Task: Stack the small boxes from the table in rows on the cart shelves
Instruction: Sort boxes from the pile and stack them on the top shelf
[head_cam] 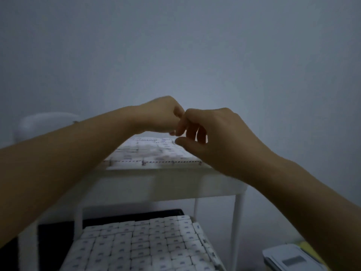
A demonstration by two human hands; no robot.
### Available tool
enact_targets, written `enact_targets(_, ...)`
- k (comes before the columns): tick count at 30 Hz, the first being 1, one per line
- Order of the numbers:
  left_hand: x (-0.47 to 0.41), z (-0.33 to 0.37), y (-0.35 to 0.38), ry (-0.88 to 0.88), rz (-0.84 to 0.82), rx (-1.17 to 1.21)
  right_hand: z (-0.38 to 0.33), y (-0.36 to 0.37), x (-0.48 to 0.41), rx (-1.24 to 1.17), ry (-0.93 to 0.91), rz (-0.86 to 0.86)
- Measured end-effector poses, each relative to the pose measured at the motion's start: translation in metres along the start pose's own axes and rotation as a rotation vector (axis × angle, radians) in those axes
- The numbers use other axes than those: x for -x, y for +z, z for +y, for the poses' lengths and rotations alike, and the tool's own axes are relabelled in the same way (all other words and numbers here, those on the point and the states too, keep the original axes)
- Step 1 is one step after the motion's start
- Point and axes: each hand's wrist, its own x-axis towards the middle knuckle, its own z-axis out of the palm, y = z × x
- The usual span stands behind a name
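The left hand [158, 114] and right hand [218, 137] meet knuckle to knuckle over the far part of the cart's [175, 182] top shelf [156, 168], which carries small white boxes [152, 151] packed in tight rows. Both hands have their fingers [190, 132] curled downward, the right thumb stretched out beneath, but blur and dim light hide whether either grasps a box. The lower shelf [212, 249] is likewise covered with rows of boxes, and a white bin [293, 259] sits right of the cart.

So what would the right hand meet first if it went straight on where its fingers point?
Probably the small boxes on the cart's top shelf, just below the right hand; depth is unclear.
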Motion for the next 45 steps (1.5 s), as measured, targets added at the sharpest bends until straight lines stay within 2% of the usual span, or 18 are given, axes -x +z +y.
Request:
enact_targets(2, 0.042, -0.005, -0.014, 0.003, 0.075, 0.099, -0.031, 0.000, 0.016, -0.102, -0.025, 0.000)
enact_targets(8, 0.169, -0.041, -0.017, 0.002, 0.188, 0.207, -0.103, 0.046, 0.045, -0.268, -0.115, -0.160)
enact_targets(15, 0.324, -0.136, 0.010, -0.326, 0.227, 0.198, -0.203, 0.143, 0.074, -0.481, -0.251, -0.382)
enact_targets(22, 0.459, -0.218, 0.036, -0.692, 0.166, -0.159, -0.277, 0.259, 0.104, -0.575, -0.080, -0.578)
enact_targets(28, 0.496, -0.229, 0.038, -0.787, 0.213, -0.321, -0.307, 0.332, 0.073, -0.421, 0.279, -0.615)
enact_targets(31, 0.503, -0.235, 0.037, -0.840, 0.144, -0.352, -0.318, 0.350, 0.063, -0.264, 0.260, -0.665)
enact_targets(33, 0.505, -0.238, 0.039, -0.852, 0.074, -0.363, -0.317, 0.354, 0.058, -0.255, 0.269, -0.711)
enact_targets(37, 0.504, -0.241, 0.044, -0.847, -0.043, -0.432, -0.306, 0.347, 0.061, -0.415, 0.347, -0.759)
enact_targets(42, 0.497, -0.237, 0.053, -0.791, -0.056, -0.419, -0.294, 0.327, 0.079, -0.752, 0.380, -0.699)
enact_targets(45, 0.490, -0.233, 0.056, -0.787, -0.049, -0.388, -0.286, 0.313, 0.088, -0.867, 0.363, -0.701)
